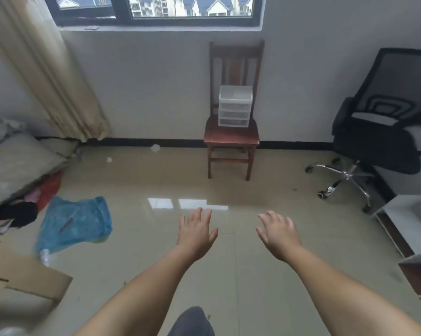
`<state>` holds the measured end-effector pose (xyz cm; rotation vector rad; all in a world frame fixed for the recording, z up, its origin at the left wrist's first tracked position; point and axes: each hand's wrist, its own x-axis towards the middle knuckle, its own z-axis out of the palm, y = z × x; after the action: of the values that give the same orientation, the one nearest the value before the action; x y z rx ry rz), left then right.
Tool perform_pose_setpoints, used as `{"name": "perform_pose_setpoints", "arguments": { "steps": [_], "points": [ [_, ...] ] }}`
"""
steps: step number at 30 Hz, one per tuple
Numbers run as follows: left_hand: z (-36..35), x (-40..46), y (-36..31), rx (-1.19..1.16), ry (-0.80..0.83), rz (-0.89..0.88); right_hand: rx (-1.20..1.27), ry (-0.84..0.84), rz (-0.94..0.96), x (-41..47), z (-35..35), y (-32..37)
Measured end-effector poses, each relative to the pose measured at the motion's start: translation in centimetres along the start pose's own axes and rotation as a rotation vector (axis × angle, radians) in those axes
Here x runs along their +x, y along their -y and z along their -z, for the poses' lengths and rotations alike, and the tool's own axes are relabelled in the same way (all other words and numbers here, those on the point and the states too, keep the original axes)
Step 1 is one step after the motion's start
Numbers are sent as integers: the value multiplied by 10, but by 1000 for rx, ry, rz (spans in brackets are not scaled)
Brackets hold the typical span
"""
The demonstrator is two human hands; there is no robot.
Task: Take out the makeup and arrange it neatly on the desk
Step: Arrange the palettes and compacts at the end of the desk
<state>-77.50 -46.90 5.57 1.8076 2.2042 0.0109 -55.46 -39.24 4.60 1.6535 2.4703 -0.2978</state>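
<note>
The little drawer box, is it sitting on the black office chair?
No, the drawer box stands on the seat of the wooden chair by the wall.

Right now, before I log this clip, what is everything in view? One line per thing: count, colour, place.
drawer organiser: 1, clear and white, three drawers, on the wooden chair's seat
wooden chair: 1, reddish brown, against the far wall under the window
office chair: 1, black mesh with chrome base, right side
window: 1, dark frame, top, houses outside
curtain: 1, beige, left of the window
blue plastic bag: 1, on the floor at left
cardboard: flattened, brown, bottom left
clothes pile: black, red, pink, far left
white furniture: open units, right edge
floor: beige glossy tiles
left hand: fingers spread, holding nothing
right hand: fingers spread, holding nothing
</note>
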Motion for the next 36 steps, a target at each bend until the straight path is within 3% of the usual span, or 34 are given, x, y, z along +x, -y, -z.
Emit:
{"name": "perform_pose_setpoints", "arguments": {
  "steps": [7, 14, 30, 36],
  "points": [
    [27, 187, 25, 29, -7, 34, 26, 18, 29, 185, 24, -14],
    [81, 388, 53, 85, 27, -46, 99, 32, -77, 367, 66, -23],
    [115, 783, 37, -9, 39, -103, 229, 211, -50, 743, 94, -83],
    [98, 915, 38, -3, -54, -244, 549, 289, -243, 884, 60, -85]
  ]
}}
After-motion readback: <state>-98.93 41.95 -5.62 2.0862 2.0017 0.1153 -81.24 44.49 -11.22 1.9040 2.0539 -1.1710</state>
